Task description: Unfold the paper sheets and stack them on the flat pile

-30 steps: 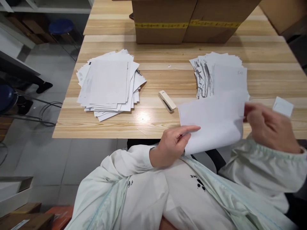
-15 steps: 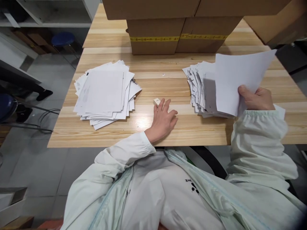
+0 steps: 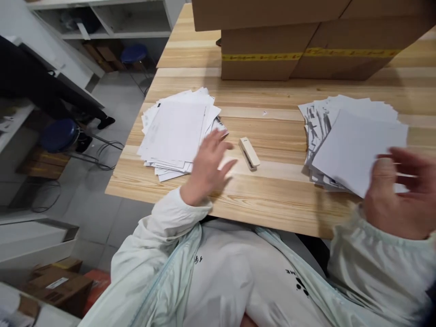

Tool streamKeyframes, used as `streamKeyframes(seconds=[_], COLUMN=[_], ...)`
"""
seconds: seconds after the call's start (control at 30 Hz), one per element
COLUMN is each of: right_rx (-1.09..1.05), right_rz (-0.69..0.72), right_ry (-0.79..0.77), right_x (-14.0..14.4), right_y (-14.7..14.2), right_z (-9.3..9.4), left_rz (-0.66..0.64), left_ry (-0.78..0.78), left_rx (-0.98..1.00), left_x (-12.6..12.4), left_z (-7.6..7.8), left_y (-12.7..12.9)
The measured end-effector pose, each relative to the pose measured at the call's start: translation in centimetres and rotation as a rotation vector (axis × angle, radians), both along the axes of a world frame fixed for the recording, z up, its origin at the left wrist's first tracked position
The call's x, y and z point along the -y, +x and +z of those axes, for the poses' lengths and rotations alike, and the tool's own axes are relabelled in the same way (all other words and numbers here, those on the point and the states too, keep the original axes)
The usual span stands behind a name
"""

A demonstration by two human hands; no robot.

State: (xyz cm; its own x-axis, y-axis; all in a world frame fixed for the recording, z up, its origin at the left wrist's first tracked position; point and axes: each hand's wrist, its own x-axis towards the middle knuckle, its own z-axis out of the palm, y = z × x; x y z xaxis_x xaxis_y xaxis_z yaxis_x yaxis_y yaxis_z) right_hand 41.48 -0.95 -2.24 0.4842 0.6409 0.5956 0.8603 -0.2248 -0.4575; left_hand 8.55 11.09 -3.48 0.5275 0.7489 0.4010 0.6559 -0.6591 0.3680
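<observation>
My left hand (image 3: 207,163) hovers open and blurred over the wooden table (image 3: 272,200), between the left pile of white sheets (image 3: 177,129) and a beige stapler (image 3: 249,153). Its fingertips reach the pile's near right edge. My right hand (image 3: 405,193) is at the near right with fingers spread, just in front of the right pile of printed sheets (image 3: 318,122). A blank white sheet (image 3: 357,147) lies on top of that pile, its near corner under my fingers. Neither hand grips anything that I can see.
Cardboard boxes with yellow tape (image 3: 265,54) are stacked along the table's far side. To the left, on the floor, are blue stools (image 3: 59,134), cables, a shelf unit (image 3: 102,18) and small boxes (image 3: 54,281).
My right hand lowered the raised sheet onto the right pile and opened. My left hand left the stapler and moved left toward the other pile. The view turned left.
</observation>
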Motion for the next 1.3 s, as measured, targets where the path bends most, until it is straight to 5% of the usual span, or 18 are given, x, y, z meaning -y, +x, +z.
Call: streamKeyframes(seconds=[0.13,0.2,0.27,0.57,0.83,1.03,1.17,1.3], right_rx=[-0.387,-0.607,-0.789,-1.071,-0.878,-0.352,-0.37,-0.418], right_rz=[0.69,0.962,1.092,0.994,0.976,0.969,0.985,0.994], right_ry=[-0.158,-0.316,-0.421,-0.399,-0.421,-0.416,-0.571,-0.576], right_x=[-1.6,-3.5,-5.7,-12.6,-13.3,-14.1,-14.9,-15.0], right_y=[-9.9,-13.4,-16.1,-22.7,-22.9,-23.5,-24.4,-25.2], right_z=[1.3,1.1,0.5,-3.7,-4.4,-3.0,-2.4,-2.0], left_rz=[0.196,0.24,0.261,0.325,0.716,0.618,0.453,0.501], left_ry=[-0.062,-0.118,-0.146,-0.144,-0.038,-0.002,-0.096,-0.239], left_rx=[-0.082,-0.121,-0.136,-0.056,0.402,0.419,0.391,0.552], left_x=[-1.0,-1.2,-1.1,-1.5,-2.3,-2.1,-1.4,-1.2], left_z=[-0.4,-1.1,-1.6,-1.1,-2.0,-2.6,-2.9,-2.9], left_y=[-8.6,-10.7,-11.2,-10.7,-10.6,-10.7,-11.4,-12.3])
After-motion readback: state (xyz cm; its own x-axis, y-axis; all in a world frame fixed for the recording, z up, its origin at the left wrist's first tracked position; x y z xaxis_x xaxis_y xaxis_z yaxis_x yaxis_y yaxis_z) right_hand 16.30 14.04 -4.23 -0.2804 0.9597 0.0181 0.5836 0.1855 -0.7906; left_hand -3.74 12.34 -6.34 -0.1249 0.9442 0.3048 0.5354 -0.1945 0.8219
